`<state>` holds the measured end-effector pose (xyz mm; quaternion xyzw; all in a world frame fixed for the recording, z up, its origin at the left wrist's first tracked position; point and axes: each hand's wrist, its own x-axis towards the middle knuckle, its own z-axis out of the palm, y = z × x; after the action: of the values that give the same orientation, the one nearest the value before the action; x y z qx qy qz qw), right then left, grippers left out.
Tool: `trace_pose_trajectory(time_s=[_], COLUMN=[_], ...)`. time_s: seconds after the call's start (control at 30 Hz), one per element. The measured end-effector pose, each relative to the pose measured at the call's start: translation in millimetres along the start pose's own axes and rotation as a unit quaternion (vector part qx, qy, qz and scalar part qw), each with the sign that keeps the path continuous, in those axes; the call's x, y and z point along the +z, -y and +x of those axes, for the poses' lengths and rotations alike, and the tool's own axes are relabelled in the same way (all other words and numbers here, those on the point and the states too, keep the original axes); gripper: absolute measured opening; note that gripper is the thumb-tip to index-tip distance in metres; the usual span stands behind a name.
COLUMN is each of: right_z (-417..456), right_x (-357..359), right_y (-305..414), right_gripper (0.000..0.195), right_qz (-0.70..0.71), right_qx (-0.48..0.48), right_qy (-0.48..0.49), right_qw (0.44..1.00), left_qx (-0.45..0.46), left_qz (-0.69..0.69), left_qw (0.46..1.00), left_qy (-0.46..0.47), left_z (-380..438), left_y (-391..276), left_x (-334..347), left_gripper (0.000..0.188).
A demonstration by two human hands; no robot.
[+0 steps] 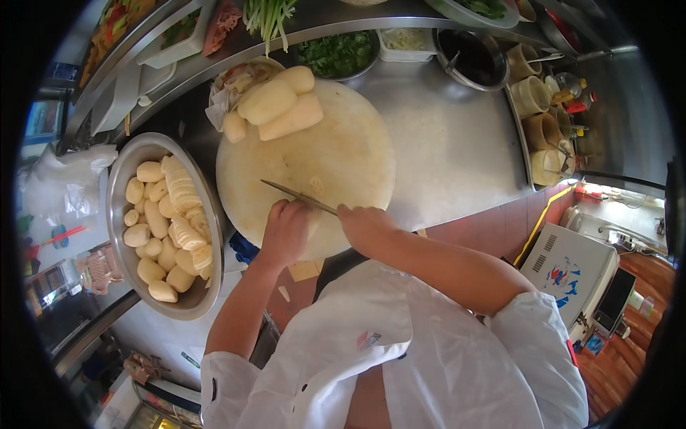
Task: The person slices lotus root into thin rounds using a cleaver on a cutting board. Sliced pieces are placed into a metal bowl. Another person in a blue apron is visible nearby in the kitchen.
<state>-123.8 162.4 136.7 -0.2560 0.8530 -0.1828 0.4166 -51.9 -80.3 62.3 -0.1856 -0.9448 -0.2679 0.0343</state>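
A round chopping board (353, 134) lies before me. My right hand (367, 228) grips the handle of a kitchen knife (297, 194), whose blade points to the upper left over the board. Close against the blade, my left hand (289, 228) rests on a pale piece that is mostly hidden under its fingers. One thin slice with holes (316, 185), like lotus root, lies just beyond the blade. Several peeled lotus root sections (292, 118) are piled at the board's far left edge. Left of the board, a steel basin (206, 300) holds whole peeled pieces and sliced ones.
Behind the board stand a bowl of chopped greens (337, 56), a white tub of sprouts (405, 40) and a steel bowl of dark sauce (471, 59) with a spoon. Spring onions (268, 19) hang over the shelf edge. Seasoning pots (530, 96) line the right side.
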Motion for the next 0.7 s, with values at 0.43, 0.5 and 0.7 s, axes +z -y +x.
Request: trace_pose_trajectory(time_s=[0.43,0.5,0.7], right_z=[6,9,-32], right_x=[11,11,-7], right_y=[-2,-3,9], right_gripper=[0.018,0.019,0.023], right_qz=[-0.019,-0.013,-0.028], right_qx=[-0.007,-0.007,-0.013], right_qy=[-0.017,-0.015,-0.026], right_qw=[1.0,1.0,0.999], left_qx=[0.003,0.0,-0.01], left_qz=[0.021,0.012,0.025], left_qw=[1.0,1.0,0.999], left_qy=[0.002,-0.001,-0.04], left_z=[-6,-6,-10], left_y=[1,1,-2], left_x=[5,3,5], left_gripper=[0.026,0.025,0.023])
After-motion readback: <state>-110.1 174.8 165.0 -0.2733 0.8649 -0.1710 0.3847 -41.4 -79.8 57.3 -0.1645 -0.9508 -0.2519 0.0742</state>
